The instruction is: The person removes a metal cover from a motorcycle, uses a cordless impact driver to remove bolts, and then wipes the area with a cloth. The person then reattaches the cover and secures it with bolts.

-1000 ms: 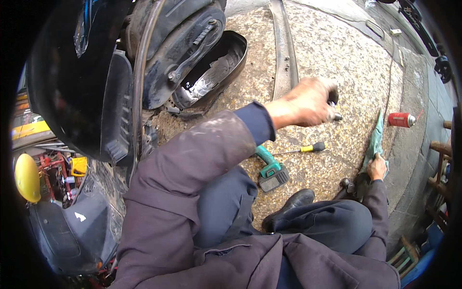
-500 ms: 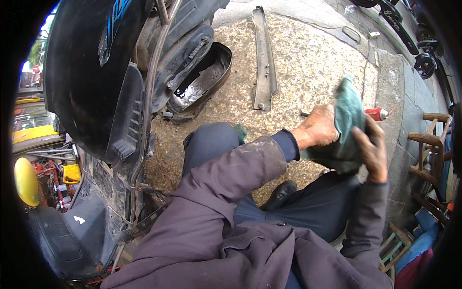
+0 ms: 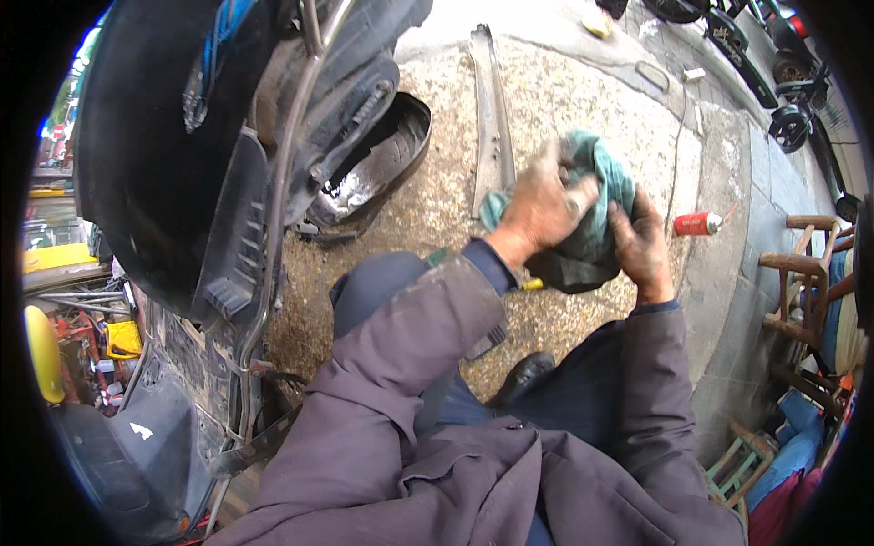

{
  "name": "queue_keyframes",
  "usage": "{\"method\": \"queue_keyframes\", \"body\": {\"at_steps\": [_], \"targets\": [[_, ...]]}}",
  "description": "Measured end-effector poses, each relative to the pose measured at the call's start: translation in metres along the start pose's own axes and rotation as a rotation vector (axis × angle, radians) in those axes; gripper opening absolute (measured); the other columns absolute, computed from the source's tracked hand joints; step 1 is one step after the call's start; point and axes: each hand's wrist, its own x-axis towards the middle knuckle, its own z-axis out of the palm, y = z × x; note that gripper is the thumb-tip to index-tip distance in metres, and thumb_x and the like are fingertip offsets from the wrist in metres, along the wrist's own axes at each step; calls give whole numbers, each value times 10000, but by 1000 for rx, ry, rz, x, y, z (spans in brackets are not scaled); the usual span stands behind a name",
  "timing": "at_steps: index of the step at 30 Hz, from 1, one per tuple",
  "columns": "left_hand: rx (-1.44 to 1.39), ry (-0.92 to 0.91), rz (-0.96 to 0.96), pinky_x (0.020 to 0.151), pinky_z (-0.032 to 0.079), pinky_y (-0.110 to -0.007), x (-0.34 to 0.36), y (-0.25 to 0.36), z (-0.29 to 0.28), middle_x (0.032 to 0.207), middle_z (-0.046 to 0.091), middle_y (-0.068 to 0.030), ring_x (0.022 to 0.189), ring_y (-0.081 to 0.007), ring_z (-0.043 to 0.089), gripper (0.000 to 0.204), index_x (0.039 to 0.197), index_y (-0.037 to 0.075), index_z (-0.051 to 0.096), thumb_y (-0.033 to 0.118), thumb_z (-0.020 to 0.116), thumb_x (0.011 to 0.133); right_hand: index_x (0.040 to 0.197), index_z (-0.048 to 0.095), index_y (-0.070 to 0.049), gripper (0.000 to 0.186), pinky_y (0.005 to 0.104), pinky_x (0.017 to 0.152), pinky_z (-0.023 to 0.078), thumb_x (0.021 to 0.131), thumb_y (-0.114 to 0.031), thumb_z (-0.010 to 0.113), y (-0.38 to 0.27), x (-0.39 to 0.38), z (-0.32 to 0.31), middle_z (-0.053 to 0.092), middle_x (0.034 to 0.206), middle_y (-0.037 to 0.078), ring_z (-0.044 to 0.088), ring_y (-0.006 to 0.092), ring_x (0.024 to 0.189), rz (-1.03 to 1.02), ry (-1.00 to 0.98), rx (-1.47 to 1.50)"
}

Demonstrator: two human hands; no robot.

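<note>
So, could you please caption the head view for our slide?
Both hands hold a green cloth, red can at right.

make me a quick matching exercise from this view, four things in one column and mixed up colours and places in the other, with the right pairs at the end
Things
1. cloth
2. spray can
3. long narrow strip
4. shoe

Colours and places
A. grey, on the ground beyond the left hand
B. black, lower in the picture than both hands
C. green, bunched between the two hands
D. red, to the right of the right hand

Right pairs: 1-C, 2-D, 3-A, 4-B
</note>
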Motion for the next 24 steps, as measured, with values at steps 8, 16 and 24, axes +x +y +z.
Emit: {"method": "queue_keyframes", "body": {"at_steps": [8,16,24], "targets": [[-280,-444,-188,990,425,-284,1,5,0,1231,588,-91,1130,-149,535,344,1299,-34,512,109,430,997,1241,555,31,334,303,944,443,916,-30,597,-10,4,-9,640,1139,90,571,159,1066,30,-90,195],[-124,-361,-158,913,449,-307,-9,-3,11,1136,601,-73,1040,-143,540,306,1226,2,526,99,524,936,1179,586,26,253,283,896,467,945,-70,571,3,13,-8,653,1091,78,597,148,1000,22,-65,161],[0,-312,33,828,480,-365,-15,4,5,1011,629,-160,934,-254,599,352,1154,-8,529,181,592,863,1170,603,25,239,275,863,487,963,-81,550,1,14,1,661,1075,73,610,130,962,23,-78,276]]}}
